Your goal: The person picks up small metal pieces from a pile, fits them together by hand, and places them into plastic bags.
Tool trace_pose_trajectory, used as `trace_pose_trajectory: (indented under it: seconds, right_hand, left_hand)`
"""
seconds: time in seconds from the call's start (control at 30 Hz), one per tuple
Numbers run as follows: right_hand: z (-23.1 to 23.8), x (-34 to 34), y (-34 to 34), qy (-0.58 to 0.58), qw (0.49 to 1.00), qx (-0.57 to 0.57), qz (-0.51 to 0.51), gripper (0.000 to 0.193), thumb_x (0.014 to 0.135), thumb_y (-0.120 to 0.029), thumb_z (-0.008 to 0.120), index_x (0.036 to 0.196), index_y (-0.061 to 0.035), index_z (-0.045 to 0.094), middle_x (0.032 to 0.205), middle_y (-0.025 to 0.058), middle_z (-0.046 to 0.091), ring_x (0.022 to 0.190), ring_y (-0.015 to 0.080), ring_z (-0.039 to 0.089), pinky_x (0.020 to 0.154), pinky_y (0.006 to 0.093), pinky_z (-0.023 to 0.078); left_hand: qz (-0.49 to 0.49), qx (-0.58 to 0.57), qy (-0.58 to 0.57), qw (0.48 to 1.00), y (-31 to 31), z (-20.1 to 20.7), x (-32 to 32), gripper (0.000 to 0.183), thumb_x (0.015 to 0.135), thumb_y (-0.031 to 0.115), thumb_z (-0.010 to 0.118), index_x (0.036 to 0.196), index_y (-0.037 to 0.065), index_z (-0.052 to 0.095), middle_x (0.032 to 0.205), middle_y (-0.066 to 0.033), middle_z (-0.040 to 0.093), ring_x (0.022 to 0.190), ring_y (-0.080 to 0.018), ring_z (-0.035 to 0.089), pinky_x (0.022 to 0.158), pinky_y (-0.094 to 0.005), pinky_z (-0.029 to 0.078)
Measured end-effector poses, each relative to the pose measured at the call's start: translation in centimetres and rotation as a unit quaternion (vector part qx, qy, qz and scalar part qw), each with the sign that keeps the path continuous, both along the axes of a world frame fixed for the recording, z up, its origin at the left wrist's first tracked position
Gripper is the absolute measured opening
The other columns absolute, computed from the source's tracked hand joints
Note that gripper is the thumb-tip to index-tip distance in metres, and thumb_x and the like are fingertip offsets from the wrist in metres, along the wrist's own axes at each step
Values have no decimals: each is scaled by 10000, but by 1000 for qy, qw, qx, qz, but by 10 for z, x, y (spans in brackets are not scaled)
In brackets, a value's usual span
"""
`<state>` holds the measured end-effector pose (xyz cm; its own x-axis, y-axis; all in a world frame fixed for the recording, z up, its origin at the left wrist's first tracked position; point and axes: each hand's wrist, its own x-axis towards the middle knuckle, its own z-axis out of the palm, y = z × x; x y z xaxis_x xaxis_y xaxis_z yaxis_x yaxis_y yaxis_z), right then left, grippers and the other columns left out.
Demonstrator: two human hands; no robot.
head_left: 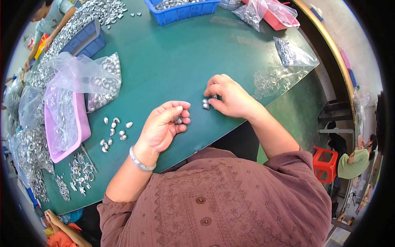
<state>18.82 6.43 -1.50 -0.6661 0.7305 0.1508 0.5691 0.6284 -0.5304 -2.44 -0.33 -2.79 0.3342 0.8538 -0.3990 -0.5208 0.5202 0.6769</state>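
My left hand is raised over the table's near edge, palm turned up and fingers curled around a small shiny silver metal piece. To its right, my right hand reaches down to the green tabletop, its fingertips bent around a silver piece that is mostly hidden. Just left of those fingertips lies a small group of rounded silver pieces. Several loose drop-shaped silver pieces lie scattered to the left of my left hand.
A pink-purple basket with plastic bags stands at left, near a bag of silver pieces and a heap of small rings and clasps. Blue bins and a red tray stand farther back. A person works far left.
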Motion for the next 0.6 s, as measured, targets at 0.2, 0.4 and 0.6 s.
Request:
trace_pose_trajectory:
  seconds: [0.2,0.4,0.6]
  right_hand:
    - [1,-5,-3,-5,1000,17,19,130,681,-77,583,794,-30,630,882,97,547,846,269,490,776,350,410]
    - [-1,-6,-5,0,999,26,21,125,678,-70,580,786,-25,624,880,97,547,850,275,485,776,346,404]
    - [7,-13,-10,145,984,-100,10,138,743,-57,575,873,-13,584,841,76,559,792,193,522,692,315,437]
  left_hand:
    - [-4,0,2,1000,0,0,0,188,842,133,500,961,1,562,796,-42,560,699,-125,537,584,-222,440]
    - [-5,1,5,1000,0,1,1,192,840,138,506,964,1,559,786,-41,559,696,-124,534,580,-219,437]
    - [-8,-2,22,1000,-2,2,3,202,838,174,528,947,7,561,762,-34,547,670,-119,515,557,-212,412]
